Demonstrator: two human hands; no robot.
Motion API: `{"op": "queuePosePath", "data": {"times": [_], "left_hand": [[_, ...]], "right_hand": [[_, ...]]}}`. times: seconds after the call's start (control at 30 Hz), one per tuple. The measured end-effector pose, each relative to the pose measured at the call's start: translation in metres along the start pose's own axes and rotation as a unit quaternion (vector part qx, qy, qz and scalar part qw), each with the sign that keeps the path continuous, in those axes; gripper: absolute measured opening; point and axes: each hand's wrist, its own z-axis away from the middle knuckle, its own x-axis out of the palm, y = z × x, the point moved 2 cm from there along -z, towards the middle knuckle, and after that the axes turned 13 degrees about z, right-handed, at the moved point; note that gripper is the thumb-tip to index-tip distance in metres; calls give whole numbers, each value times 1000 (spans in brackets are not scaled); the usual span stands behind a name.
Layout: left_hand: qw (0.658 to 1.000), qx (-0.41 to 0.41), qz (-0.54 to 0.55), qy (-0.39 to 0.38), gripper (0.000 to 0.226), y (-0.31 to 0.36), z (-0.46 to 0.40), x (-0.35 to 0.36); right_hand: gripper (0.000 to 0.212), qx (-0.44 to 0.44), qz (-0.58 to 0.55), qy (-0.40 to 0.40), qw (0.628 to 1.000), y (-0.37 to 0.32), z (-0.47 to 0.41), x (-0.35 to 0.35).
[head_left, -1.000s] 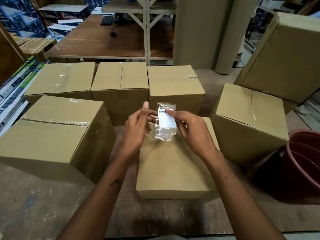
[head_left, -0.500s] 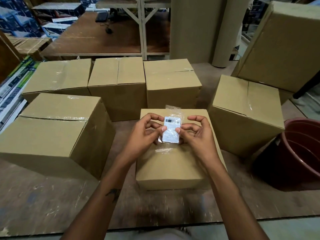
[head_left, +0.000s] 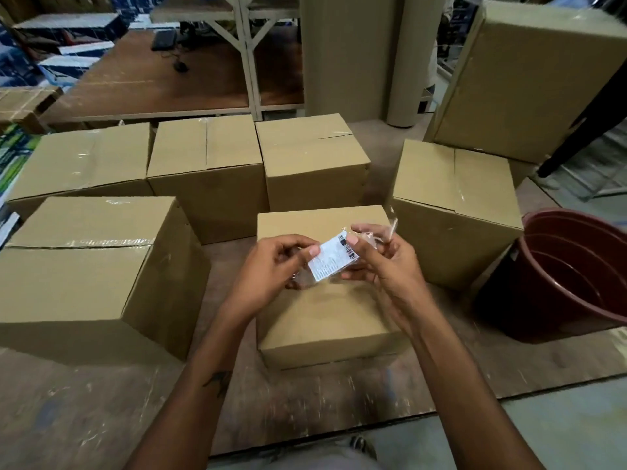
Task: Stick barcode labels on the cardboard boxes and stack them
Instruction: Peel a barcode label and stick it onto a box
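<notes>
- The left hand (head_left: pixel 271 266) and right hand (head_left: pixel 383 259) each pinch an end of a white barcode label (head_left: pixel 330 262), held tilted just above the nearest box (head_left: pixel 325 313); clear backing film (head_left: pixel 380 234) trails from the right fingers.
- That box's top looks bare, so this label is judged not yet stuck.
- Six more cardboard boxes (head_left: pixel 203 164) stand around on the tabletop (head_left: pixel 84 401); none shows a label from here, and none of these is stacked; nearly all the task seems left.
- A red bucket (head_left: pixel 576 276) sits at the right.
</notes>
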Motion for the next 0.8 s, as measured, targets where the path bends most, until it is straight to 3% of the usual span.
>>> {"op": "queuePosePath", "data": {"times": [0.13,0.3,0.53,0.67,0.8], "left_hand": [[997,-3,80,6,25,7,0,7],[960,-101,262,3,39,4,2,28],[988,-61,142,-27,24,6,-8,63],[995,-48,86,-27,26,17,-13,100],[992,-46,117,-28,26,16,-24,153]], "right_hand": [[17,-12,2,28,1000,-3,7,-15],[27,-2,-37,82,996,4,20,-27],[54,-52,80,195,976,3,41,-64],[38,-48,161,151,974,-8,48,-109],[27,-34,184,111,976,-24,56,-162]]}}
